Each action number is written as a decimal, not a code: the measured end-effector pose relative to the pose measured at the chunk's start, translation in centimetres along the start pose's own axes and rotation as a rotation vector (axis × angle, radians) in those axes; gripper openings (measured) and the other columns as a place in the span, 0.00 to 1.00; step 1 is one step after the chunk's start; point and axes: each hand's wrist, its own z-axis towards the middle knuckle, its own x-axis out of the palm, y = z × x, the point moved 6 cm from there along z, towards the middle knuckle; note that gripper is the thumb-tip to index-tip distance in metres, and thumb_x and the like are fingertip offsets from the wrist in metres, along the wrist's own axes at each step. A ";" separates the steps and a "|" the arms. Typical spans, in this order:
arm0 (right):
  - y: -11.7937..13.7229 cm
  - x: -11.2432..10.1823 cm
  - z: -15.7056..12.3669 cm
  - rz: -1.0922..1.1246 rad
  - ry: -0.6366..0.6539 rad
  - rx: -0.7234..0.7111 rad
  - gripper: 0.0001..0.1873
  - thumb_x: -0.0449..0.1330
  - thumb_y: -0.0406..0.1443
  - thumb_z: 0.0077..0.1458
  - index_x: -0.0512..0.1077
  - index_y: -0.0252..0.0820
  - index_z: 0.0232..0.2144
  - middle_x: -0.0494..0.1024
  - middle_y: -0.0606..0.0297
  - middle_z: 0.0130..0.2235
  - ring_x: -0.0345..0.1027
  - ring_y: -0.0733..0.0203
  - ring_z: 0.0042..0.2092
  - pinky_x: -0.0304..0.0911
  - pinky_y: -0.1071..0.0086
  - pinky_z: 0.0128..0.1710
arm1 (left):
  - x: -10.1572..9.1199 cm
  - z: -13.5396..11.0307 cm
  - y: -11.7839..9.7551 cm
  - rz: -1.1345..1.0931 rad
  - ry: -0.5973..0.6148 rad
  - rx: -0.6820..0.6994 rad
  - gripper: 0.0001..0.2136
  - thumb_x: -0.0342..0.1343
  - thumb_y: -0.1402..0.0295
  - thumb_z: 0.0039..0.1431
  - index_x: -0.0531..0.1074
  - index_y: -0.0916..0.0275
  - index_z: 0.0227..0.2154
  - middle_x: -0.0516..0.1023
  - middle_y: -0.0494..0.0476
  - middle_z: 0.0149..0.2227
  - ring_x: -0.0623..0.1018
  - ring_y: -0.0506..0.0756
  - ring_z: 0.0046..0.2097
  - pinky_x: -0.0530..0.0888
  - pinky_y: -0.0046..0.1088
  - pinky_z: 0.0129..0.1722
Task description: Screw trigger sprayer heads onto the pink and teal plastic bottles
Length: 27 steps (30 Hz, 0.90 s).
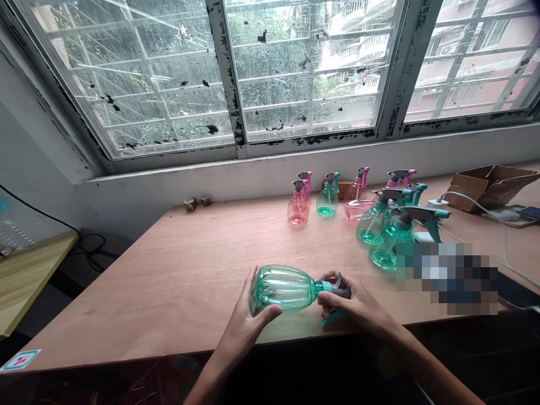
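A clear green spray bottle lies on its side in the air above the table's front edge, its base to the left. My left hand cups the base end, thumb along the near side. Around the grey spray head at the other end, the fingers of my right hand are closed. Part of the teal trigger shows below that hand; the rest is hidden by the fingers. I cannot tell whether the head is fully screwed on.
Several green spray bottles and pink ones stand at the back right; one pink bottle appears to lie down. A cardboard box, a white cable and a blurred patch are farther right. Two small brown blocks sit by the wall.
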 end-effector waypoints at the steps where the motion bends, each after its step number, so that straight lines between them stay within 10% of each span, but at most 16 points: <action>1: 0.0 0.0 -0.1 -0.003 0.001 0.002 0.20 0.67 0.45 0.55 0.67 0.40 0.41 0.78 0.70 0.24 0.73 0.60 0.29 0.70 0.66 0.34 | 0.1 0.1 -0.2 -0.002 0.021 -0.001 0.44 0.68 0.57 0.51 0.53 0.61 0.67 0.62 0.68 0.66 0.63 0.70 0.66 0.63 0.44 0.65; 4: -0.2 -0.1 -0.1 0.004 0.007 -0.003 0.18 0.67 0.45 0.56 0.67 0.40 0.40 0.79 0.69 0.25 0.73 0.60 0.29 0.70 0.66 0.34 | 0.4 0.0 -0.6 0.005 0.089 -0.001 0.41 0.69 0.60 0.52 0.57 0.61 0.66 0.72 0.66 0.60 0.70 0.70 0.62 0.68 0.44 0.62; 10: -0.5 -0.5 0.0 0.038 -0.005 0.019 0.19 0.67 0.45 0.57 0.67 0.40 0.42 0.80 0.68 0.26 0.74 0.59 0.30 0.70 0.66 0.35 | 0.5 -0.6 -0.5 0.010 0.089 0.007 0.49 0.69 0.65 0.52 0.42 0.47 0.69 0.58 0.57 0.69 0.63 0.65 0.67 0.59 0.42 0.67; 27: -0.2 -0.4 0.0 -0.024 0.001 0.002 0.18 0.68 0.45 0.54 0.68 0.41 0.40 0.79 0.70 0.25 0.74 0.60 0.29 0.69 0.67 0.34 | 0.4 -0.5 0.2 0.075 0.120 -0.025 0.49 0.67 0.63 0.54 0.39 0.52 0.70 0.54 0.63 0.70 0.56 0.68 0.70 0.54 0.49 0.68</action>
